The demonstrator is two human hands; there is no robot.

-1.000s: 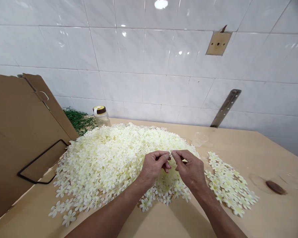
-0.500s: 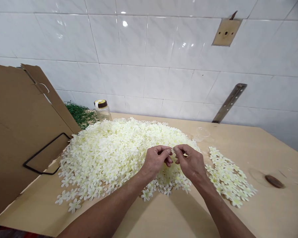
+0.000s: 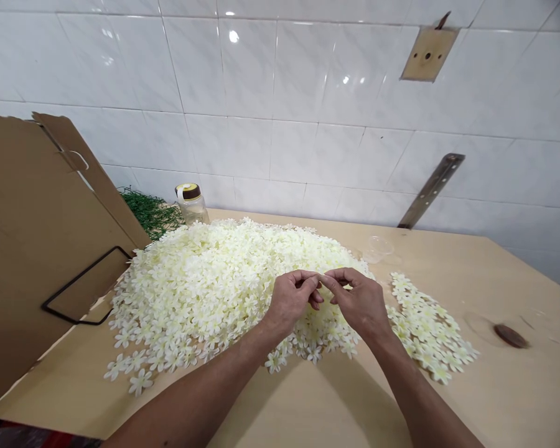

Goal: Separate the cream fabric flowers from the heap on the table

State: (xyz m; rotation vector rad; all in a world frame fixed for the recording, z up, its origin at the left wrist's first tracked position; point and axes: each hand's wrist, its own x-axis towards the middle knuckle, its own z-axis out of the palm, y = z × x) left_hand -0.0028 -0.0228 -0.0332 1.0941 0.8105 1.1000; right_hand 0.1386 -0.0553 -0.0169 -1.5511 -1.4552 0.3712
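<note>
My left hand (image 3: 293, 297) and my right hand (image 3: 357, 298) meet at the fingertips, thumbs and forefingers pinched together. Whatever lies between the fingertips is too small to make out. Both hands hover over the right part of a big heap of pale cream artificial flowers (image 3: 214, 274) with yellowish centres. To the right of my right forearm, a smaller flat patch of the same flowers (image 3: 429, 330) is spread on the wooden table (image 3: 508, 274).
A cardboard box (image 3: 37, 249) with a black wire frame (image 3: 81, 280) stands at left. Behind the heap are green artificial stems (image 3: 152, 211) and a clear brown-lidded jar (image 3: 192, 202). A clear plastic cup (image 3: 378, 247), dark round object (image 3: 511, 336) and metal bracket (image 3: 432, 190) are at right.
My fingertips have come closer together and now touch; a small gap showed between them before. The view has shifted slightly, while the flowers have stayed in place.
</note>
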